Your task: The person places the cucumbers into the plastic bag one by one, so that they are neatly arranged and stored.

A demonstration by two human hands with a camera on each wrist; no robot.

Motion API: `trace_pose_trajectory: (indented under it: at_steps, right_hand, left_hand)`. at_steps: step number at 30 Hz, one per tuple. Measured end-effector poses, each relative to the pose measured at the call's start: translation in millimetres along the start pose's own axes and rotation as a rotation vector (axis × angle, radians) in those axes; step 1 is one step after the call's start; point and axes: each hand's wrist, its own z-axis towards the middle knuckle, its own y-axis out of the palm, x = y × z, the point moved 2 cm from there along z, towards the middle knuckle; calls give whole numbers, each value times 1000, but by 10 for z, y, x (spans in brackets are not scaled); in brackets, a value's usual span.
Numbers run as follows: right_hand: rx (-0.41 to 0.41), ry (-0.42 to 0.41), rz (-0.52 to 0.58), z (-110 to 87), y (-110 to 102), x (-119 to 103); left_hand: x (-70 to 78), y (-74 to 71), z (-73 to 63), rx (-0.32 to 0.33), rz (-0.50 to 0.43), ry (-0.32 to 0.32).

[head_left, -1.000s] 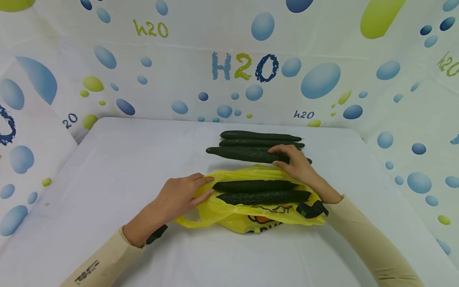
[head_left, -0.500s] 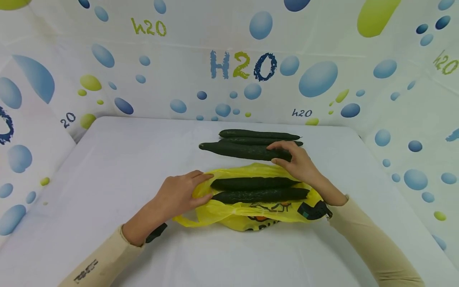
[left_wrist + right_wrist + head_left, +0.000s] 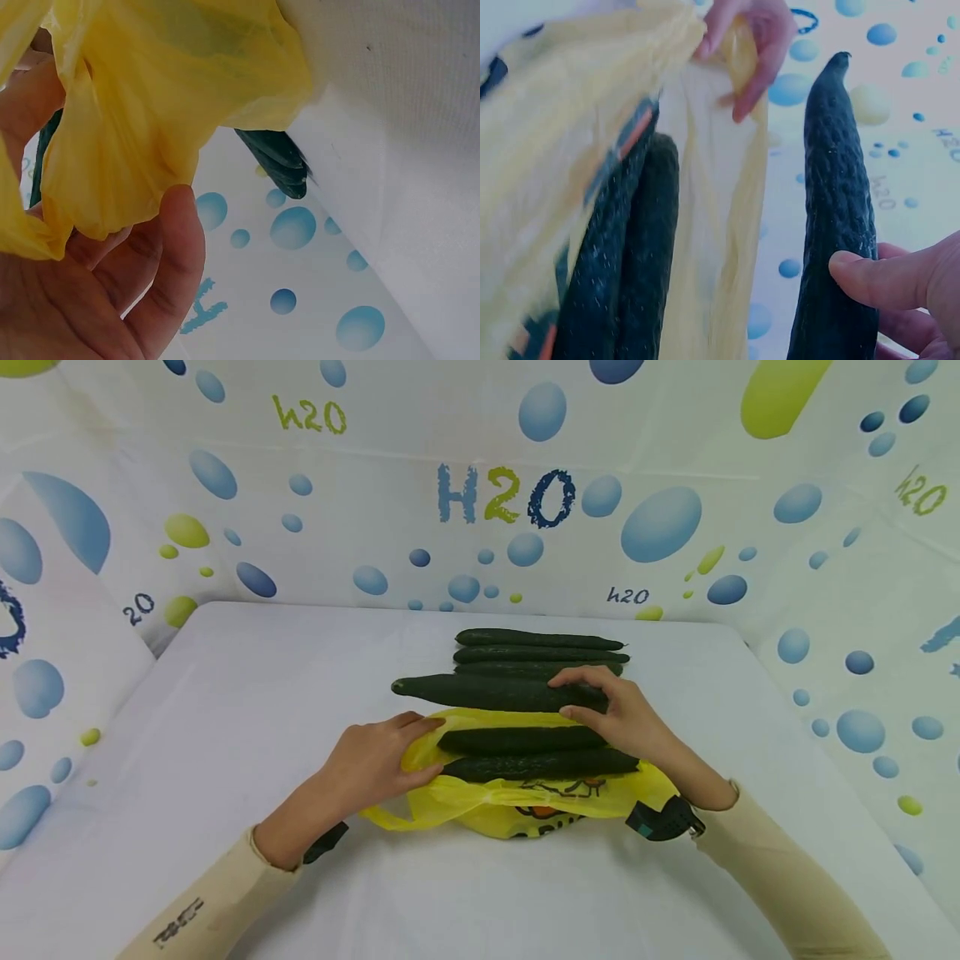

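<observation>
My right hand [image 3: 630, 714] grips a long dark green cucumber [image 3: 480, 692] near its right end, thumb on the near side and fingers on the far side. The cucumber is held level over the far edge of a yellow plastic bag [image 3: 487, 802]. Two more cucumbers [image 3: 540, 766] lie side by side in the bag's open mouth. At the left end of the mouth, my left hand [image 3: 375, 760] holds the bag's edge between thumb and fingers. In the left wrist view, yellow film [image 3: 150, 97] covers part of those fingers.
Behind the bag, three cucumbers [image 3: 540, 654] lie in a row across the white-covered table [image 3: 262, 693]. A white backdrop [image 3: 360, 510] with blue and green drops rises behind the table. A black wrist device [image 3: 660, 818] sits below my right wrist.
My right hand has lifted the nearest cucumber from the back row and brought it left and toward the bag. My left hand stays at the bag's edge.
</observation>
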Motion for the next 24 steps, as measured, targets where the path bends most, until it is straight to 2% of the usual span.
trace_pose_trajectory:
  at_steps: [4, 8, 11, 15, 19, 24]
  right_hand:
    - [-10, -58, 2, -38, 36, -51]
    - [-27, -91, 1, -71, 60, -95]
    - [-32, -99, -4, -95, 68, -119]
    - [-35, -90, -5, -135, 77, -159]
    - [-43, -78, 7, -180, 104, -206]
    - [-38, -122, 26, -219, 164, -248]
  left_hand:
    - [-4, 2, -2, 15, 20, 7]
    - [-17, 11, -12, 77, 36, 44]
    - [-29, 28, -28, 132, 21, 74]
    - [-34, 31, -45, 192, -51, 108]
    - [-28, 17, -44, 179, -104, 115]
    - [-25, 17, -33, 112, -78, 85]
